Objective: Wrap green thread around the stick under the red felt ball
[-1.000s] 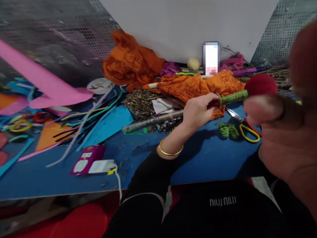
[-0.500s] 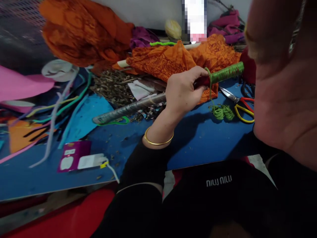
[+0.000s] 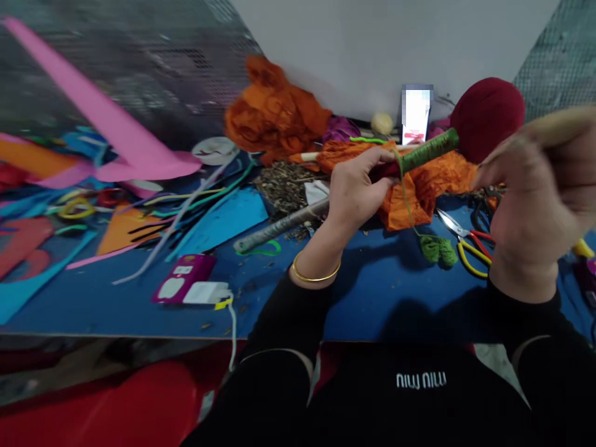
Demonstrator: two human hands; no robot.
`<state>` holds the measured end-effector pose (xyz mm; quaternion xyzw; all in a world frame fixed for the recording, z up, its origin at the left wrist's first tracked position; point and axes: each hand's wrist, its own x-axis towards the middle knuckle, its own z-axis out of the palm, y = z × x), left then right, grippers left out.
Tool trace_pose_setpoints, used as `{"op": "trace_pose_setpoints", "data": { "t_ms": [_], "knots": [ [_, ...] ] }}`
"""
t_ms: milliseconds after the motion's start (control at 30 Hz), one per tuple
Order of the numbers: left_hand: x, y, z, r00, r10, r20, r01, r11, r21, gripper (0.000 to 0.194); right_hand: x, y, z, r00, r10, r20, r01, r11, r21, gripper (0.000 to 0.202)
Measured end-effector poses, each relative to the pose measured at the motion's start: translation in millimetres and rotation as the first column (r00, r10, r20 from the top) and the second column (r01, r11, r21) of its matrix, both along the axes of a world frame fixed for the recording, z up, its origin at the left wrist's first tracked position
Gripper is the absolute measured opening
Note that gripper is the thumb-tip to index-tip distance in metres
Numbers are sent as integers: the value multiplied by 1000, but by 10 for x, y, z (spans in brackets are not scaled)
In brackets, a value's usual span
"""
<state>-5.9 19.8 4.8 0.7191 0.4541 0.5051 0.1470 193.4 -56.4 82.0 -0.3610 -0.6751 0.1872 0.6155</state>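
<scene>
My left hand [image 3: 356, 189] is wrapped round a long rod [image 3: 284, 225], grey at its lower end and wound with green yarn [image 3: 431, 151] at its upper end. A dark red part shows at my fingertips. From the rod a green strand hangs down to a small yarn bundle [image 3: 438, 249] on the table. My right hand [image 3: 535, 186] is raised at the right, blurred, with its fingers bent together; what they hold, if anything, I cannot make out. Scissors [image 3: 465, 240] with red and yellow handles lie beside the yarn bundle.
Orange cloth [image 3: 405, 208] lies behind the rod, near a lit phone [image 3: 416, 115] and a dark red round object [image 3: 488, 118]. Dried plant bits [image 3: 282, 183] are heaped behind the rod. Pink paper [image 3: 139, 146], coloured strips and a purple box [image 3: 186, 278] are on the left.
The view has shifted, showing more of the table and wall. My right hand has moved away from close to the camera. My left hand still grips the rod.
</scene>
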Motion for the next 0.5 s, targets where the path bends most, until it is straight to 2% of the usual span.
{"op": "trace_pose_setpoints", "data": {
  "t_ms": [33, 100, 133, 233, 267, 300, 367, 400, 433, 500],
  "knots": [
    [-47, 6, 45, 1000, 8, 26, -8, 1000, 16, 25, -22, 98, -48, 996, 27, 82, -26, 1000, -13, 18],
    [-120, 6, 122, 997, 10, 72, -13, 999, 44, 26, -98, 316, -209, 942, 183, 281, -136, 975, -177, 16],
    [-142, 2, 148, 996, 9, 84, -14, 998, 54, 26, -153, 423, -311, 943, 223, 248, -165, 958, -234, 16],
    [-154, -17, 182, 998, 22, 63, -26, 997, 69, 27, -321, 649, -585, 946, 323, 38, -295, 900, -321, 34],
    [-149, -23, 185, 999, 28, 42, -31, 997, 67, 27, -349, 677, -632, 921, 390, 19, -351, 848, -397, 31],
    [-147, -30, 190, 999, 34, 17, -35, 997, 65, 28, -350, 680, -644, 889, 458, -12, -408, 780, -475, 28],
    [-161, -41, 212, 998, 48, -43, -45, 998, 54, 28, -261, 636, -566, 827, 552, -107, -500, 634, -590, 25],
    [-183, -44, 229, 995, 54, -80, -50, 998, 43, 28, -174, 603, -486, 811, 558, -176, -538, 592, -601, 26],
    [-214, -45, 250, 991, 61, -116, -58, 998, 29, 27, -65, 574, -390, 817, 525, -241, -557, 606, -569, 24],
    [-299, -39, 289, 982, 60, -182, -62, 998, -9, 25, 184, 554, -200, 845, 426, -324, -535, 697, -478, 20]
  ]
}}
